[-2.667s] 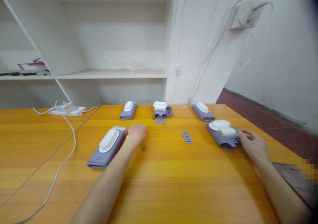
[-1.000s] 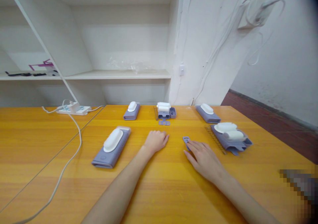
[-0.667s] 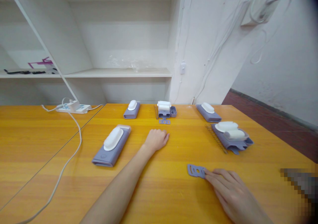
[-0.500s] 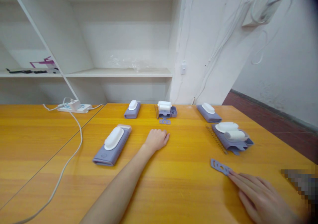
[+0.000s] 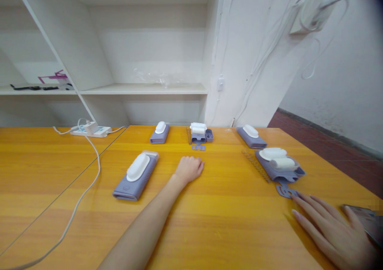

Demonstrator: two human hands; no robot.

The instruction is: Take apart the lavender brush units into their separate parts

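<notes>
My left hand (image 5: 188, 169) rests on the table (image 5: 209, 230) with its fingers curled into a fist, and nothing shows in it. On the right, my right hand (image 5: 332, 230) has its fingers stretched and apart. Its fingertips are at the edge of a flat purple piece with cut-outs (image 5: 285, 191), which lies on the table. Just beyond that piece sits an opened purple case (image 5: 279, 166) bearing a white oval part (image 5: 273, 153) and a white roll (image 5: 282, 164). A thin coil spring (image 5: 256, 166) lies left of this case.
Purple cases with white ovals stand left (image 5: 136, 176), back left (image 5: 160, 133) and back right (image 5: 251, 136). Another opened set (image 5: 198, 132) is at the back middle. A dark flat device (image 5: 363, 218) lies far right. A white cable (image 5: 80, 198) runs from a power strip (image 5: 91, 130).
My right hand has moved right and spread its fingers. The flat purple piece, between its fingers before, now lies in front of the opened case. My left hand has stayed put.
</notes>
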